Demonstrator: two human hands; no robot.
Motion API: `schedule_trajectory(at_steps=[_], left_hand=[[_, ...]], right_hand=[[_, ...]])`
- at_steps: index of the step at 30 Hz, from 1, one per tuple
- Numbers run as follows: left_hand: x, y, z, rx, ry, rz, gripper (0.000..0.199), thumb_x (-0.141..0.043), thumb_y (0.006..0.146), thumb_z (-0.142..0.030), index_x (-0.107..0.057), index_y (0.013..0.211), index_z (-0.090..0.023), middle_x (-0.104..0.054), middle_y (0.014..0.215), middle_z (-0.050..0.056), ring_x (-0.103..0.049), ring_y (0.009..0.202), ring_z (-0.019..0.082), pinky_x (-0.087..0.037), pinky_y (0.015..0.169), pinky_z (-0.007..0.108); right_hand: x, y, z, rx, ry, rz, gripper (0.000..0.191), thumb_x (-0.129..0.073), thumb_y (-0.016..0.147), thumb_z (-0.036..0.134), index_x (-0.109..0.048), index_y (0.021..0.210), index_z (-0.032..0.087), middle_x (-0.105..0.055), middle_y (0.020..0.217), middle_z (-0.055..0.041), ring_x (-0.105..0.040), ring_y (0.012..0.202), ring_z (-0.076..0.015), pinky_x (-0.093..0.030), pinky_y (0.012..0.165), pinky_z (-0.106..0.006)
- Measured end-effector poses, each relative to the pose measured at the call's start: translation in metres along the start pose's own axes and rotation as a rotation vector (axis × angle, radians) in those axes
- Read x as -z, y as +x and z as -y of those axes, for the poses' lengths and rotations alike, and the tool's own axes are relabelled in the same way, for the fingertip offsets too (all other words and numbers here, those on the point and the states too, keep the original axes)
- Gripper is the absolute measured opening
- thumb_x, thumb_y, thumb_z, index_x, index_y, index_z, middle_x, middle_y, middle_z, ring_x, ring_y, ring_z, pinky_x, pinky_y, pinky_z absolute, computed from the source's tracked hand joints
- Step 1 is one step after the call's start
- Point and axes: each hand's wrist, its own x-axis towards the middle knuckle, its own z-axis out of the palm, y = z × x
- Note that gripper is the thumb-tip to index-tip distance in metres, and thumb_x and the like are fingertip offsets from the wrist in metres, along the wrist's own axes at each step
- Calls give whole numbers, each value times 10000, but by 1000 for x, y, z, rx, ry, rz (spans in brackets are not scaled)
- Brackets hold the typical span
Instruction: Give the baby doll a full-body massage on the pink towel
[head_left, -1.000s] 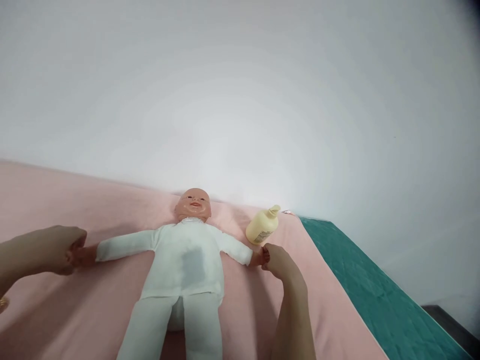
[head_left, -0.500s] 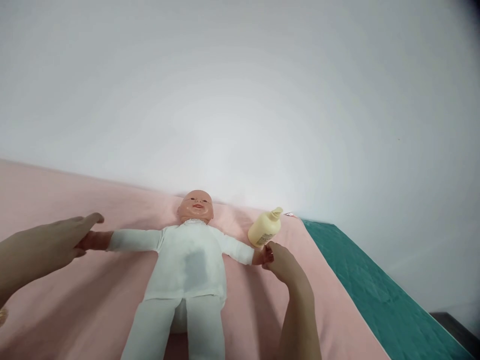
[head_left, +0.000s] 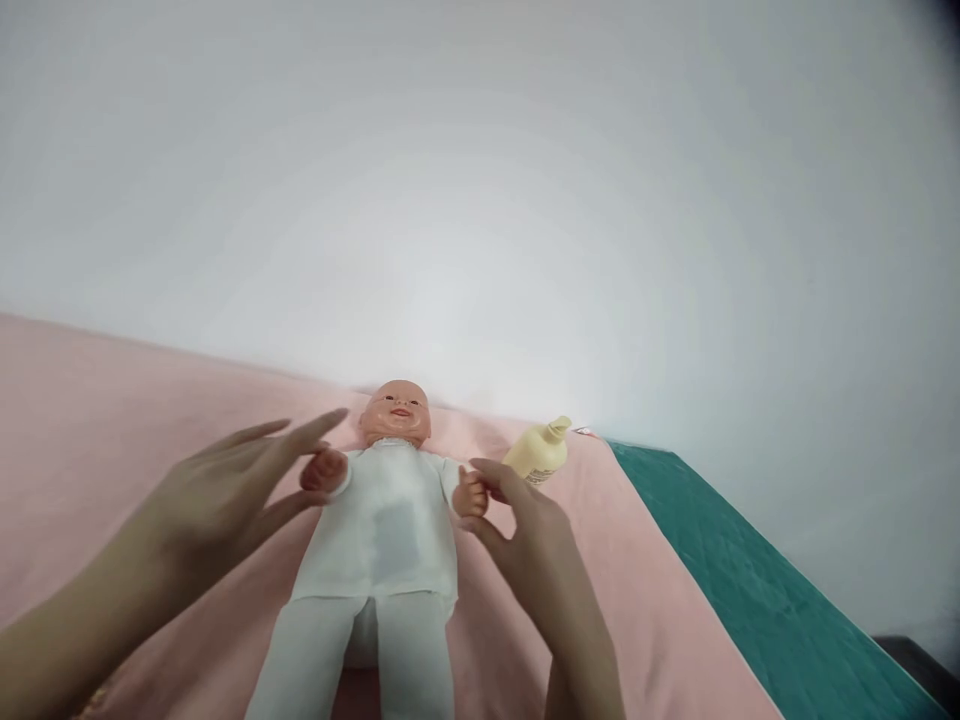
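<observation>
A bald baby doll (head_left: 337,560) in white clothes lies on its back on a pink sheet (head_left: 135,410). My left hand (head_left: 225,490) holds the doll's hand on the left between thumb and fingers, with the other fingers stretched out. The doll's other hand (head_left: 470,495) is pinched between the thumb and fingers of my right hand (head_left: 532,535). Both doll arms are bent, with the fists raised beside the chest. A grey patch (head_left: 396,540) marks the front of the shirt. Just behind my right hand is a pale yellow pump bottle (head_left: 541,452), its lower part hidden.
A plain white wall (head_left: 465,200) rises behind the doll's head. To the right of the pink sheet runs a green quilted surface (head_left: 750,570). A dark object (head_left: 911,660) shows at the lower right edge.
Both my hands have moved inward with the doll's hands. Its arms, stretched out sideways before, are now folded in toward the chest. The bottle stays in place.
</observation>
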Motion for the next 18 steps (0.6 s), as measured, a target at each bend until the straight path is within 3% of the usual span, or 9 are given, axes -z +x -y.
schedule_trajectory(at_steps=[3, 6, 10, 14, 18], left_hand=[[-19, -1, -17, -202, -185, 56, 493, -473, 998, -202, -361, 1469, -299, -750, 941, -44, -716, 778, 133, -541, 703, 209], [-33, -4, -27, -319, -229, 49, 599, -389, 930, -20, -359, 1468, -282, -719, 812, -53, -680, 640, 107, -505, 577, 169], [-38, -5, -32, -374, -196, 36, 695, -357, 897, -13, -268, 1530, -284, -690, 713, -47, -647, 545, 148, -494, 489, 219], [-41, -4, -35, -384, -219, 26, 774, -380, 896, -13, -165, 1583, -299, -743, 773, -24, -729, 649, 182, -565, 559, 246], [-40, -2, -36, -402, -217, 17, 754, -386, 935, -22, -149, 1593, -301, -747, 777, -26, -742, 710, 187, -595, 629, 262]], right_hand=[[-16, -1, 12, 94, -88, 146, 430, -655, 843, 71, -634, 1222, 271, -735, 1111, -11, -695, 957, -193, -512, 803, -298], [-24, 0, 17, 139, -181, 257, 392, -638, 871, 71, -650, 1220, 248, -731, 1099, -25, -690, 947, -200, -506, 776, -300], [-29, 2, 18, 189, -255, 313, 314, -620, 902, 84, -667, 1176, 229, -726, 1040, -23, -678, 910, -192, -494, 748, -290], [-37, 3, 18, 258, -371, 324, 222, -624, 898, 83, -678, 1077, 202, -715, 970, -28, -661, 839, -194, -477, 699, -286], [-36, 4, 17, 278, -349, 317, 221, -619, 909, 86, -682, 1089, 198, -720, 990, -31, -659, 884, -200, -492, 755, -297]])
